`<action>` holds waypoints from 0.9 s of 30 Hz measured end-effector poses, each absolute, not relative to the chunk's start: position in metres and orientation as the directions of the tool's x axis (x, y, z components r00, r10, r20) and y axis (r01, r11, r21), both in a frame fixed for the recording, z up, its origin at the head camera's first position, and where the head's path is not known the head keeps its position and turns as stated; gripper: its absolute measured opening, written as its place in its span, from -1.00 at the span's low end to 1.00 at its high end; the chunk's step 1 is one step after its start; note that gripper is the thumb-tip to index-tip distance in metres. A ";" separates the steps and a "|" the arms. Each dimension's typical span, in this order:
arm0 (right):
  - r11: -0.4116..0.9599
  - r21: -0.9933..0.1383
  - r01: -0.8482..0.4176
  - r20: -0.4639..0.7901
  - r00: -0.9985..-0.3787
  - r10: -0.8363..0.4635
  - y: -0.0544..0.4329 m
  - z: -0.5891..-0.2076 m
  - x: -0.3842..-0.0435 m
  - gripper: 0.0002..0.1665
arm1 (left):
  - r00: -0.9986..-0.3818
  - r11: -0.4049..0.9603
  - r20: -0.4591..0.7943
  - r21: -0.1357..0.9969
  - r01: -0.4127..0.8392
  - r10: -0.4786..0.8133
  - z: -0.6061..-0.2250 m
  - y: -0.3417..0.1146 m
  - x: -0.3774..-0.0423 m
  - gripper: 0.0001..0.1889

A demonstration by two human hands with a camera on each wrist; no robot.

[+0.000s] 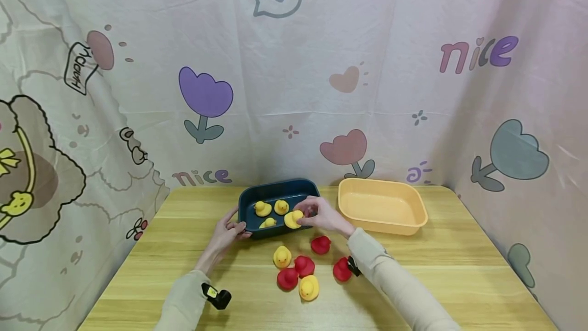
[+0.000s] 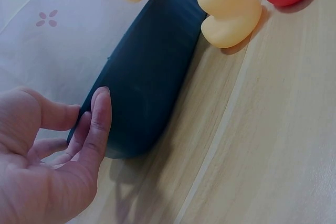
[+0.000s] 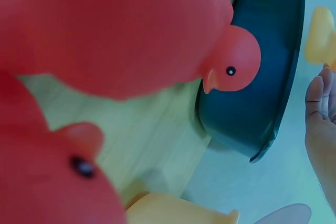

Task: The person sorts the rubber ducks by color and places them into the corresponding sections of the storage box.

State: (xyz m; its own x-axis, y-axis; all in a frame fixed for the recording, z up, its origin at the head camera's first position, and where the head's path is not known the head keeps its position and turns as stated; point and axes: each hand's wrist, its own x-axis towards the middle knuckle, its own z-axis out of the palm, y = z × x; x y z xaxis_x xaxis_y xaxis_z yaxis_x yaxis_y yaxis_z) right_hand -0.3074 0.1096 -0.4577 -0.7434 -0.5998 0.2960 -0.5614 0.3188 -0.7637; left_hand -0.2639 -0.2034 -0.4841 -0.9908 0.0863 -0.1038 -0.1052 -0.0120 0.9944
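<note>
A dark blue bin (image 1: 264,233) stands at the back of the table, with three yellow rubber ducks (image 1: 263,209) inside. My left hand (image 1: 226,232) grips its left end; in the left wrist view, thumb and fingers pinch the bin's rim (image 2: 123,72). Over the bin's front right part, my right hand (image 1: 323,214) holds another yellow rubber duck (image 1: 293,219) between thumb and fingers. The right wrist view shows that duck (image 3: 319,35) above the rim, at the fingertips. In front of the bin lie two yellow ducks (image 1: 282,257) and several red rubber ducks (image 1: 287,279).
A pale orange bin (image 1: 383,226) with nothing in it stands to the right of the blue one. One red duck (image 1: 342,269) sits just beside the right forearm. Behind the wooden table (image 1: 436,280) hangs a printed cloth (image 1: 285,65).
</note>
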 end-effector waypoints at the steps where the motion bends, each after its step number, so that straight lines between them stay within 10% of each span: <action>1: 0.317 -0.764 -0.563 0.300 -0.744 -0.597 0.109 -0.457 -0.309 -0.69 | -0.991 -0.011 -0.104 0.994 -0.105 0.085 -0.484 -0.203 -0.264 -0.28; 27: 0.462 -0.765 -0.449 0.118 -0.803 -0.584 0.090 -0.453 -0.342 -0.65 | -0.991 0.009 -0.108 0.994 -0.107 0.075 -0.484 -0.202 -0.264 -0.28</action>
